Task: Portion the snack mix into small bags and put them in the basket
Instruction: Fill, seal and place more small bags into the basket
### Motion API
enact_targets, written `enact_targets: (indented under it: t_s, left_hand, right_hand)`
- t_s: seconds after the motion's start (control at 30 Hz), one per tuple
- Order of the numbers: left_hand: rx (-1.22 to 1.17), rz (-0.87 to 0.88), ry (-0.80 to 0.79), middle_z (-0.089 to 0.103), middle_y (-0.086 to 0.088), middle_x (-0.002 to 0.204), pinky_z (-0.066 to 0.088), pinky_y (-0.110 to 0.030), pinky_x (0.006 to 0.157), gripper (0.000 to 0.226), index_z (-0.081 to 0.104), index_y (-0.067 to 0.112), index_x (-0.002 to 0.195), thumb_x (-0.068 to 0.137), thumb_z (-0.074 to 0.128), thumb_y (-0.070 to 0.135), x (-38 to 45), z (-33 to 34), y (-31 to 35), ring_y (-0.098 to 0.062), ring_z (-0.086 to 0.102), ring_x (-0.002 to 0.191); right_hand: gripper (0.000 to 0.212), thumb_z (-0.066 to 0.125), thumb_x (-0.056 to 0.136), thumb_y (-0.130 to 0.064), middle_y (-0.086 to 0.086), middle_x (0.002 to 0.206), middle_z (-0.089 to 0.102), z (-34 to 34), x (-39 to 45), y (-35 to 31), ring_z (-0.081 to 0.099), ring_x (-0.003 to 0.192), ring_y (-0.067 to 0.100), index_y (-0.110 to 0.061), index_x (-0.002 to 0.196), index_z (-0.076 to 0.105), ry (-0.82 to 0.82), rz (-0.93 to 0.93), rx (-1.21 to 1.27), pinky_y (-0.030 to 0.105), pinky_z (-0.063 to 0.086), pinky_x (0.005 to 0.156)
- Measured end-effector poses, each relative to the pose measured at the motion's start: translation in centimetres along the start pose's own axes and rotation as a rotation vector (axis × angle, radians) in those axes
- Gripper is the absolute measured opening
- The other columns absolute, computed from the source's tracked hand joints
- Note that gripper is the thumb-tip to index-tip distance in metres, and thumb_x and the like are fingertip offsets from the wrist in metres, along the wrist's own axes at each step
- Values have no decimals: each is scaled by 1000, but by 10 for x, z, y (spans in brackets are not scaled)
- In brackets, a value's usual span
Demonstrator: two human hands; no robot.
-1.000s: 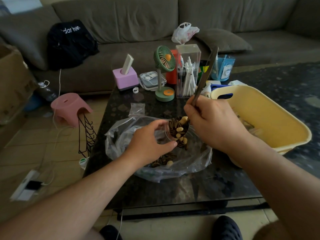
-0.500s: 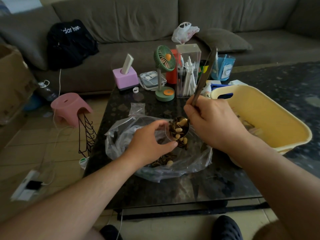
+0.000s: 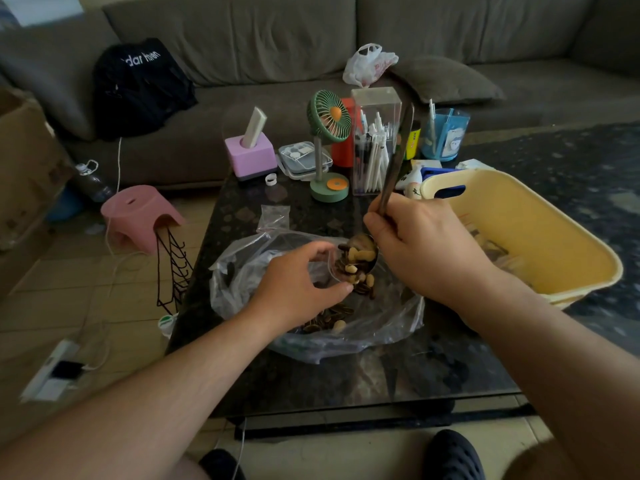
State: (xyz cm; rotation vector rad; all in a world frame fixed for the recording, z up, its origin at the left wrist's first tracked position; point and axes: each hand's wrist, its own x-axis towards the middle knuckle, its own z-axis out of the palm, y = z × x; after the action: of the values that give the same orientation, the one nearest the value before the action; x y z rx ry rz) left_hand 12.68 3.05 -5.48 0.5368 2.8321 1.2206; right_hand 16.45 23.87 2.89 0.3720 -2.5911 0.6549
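The left hand (image 3: 298,282) pinches a small clear bag (image 3: 334,268) open while the right hand (image 3: 426,247) grips a spoon (image 3: 391,181) tipping snack mix (image 3: 356,265) into it, over a large plastic bag (image 3: 381,323) on the dark glossy counter (image 3: 415,372). A yellow basket (image 3: 540,237) sits just right; a grey sofa (image 3: 277,39) stands behind.

Tight around the hands, open glass near the front edge

Bare dark glass tabletop (image 3: 398,379) lies at 6 o'clock; the crumpled clear plastic bag (image 3: 391,317) fills the centre, the yellow plastic basket (image 3: 540,237) walls off 3 o'clock, and the green desk fan (image 3: 329,119) and clear acrylic pen box (image 3: 375,140) block 12.
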Motion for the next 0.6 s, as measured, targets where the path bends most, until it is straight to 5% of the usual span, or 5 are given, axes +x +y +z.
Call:
enact_targets:
  t_s: [0.6]
  left_hand:
    - [6,-12,-1,57,42,103,35,-1,86,47,53,57,113,83,86,47,0,0,-2,36,45,100]
  right_hand:
    - [22,53,105,-31,-4,76,65,1,1,-5,60,67,16,-16,102,69,-9,-11,-11,35,48,63]
